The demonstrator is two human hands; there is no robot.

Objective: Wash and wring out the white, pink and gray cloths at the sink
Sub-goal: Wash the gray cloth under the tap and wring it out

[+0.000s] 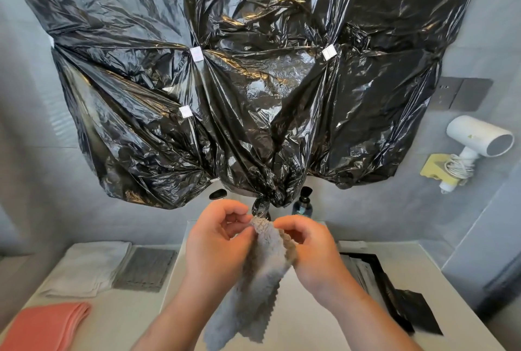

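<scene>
Over the sink (310,325), mid-scene, the gray cloth (262,280) hangs with its long axis running from the far top edge down toward the person. Each grip is narrow and pinches that top edge: the left hand (217,240) takes the left side, the right hand (308,249) the right, close together. The cloth lies below and between them, about equally near each. Wringing would likely need one hand to move down the length. The white cloth (90,266) and pink cloth (45,328) lie folded on the desk (127,322), left.

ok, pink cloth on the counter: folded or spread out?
Folded. The pink cloth lies flat on the counter at lower left, and several stacked layer edges show along its right end.
</scene>
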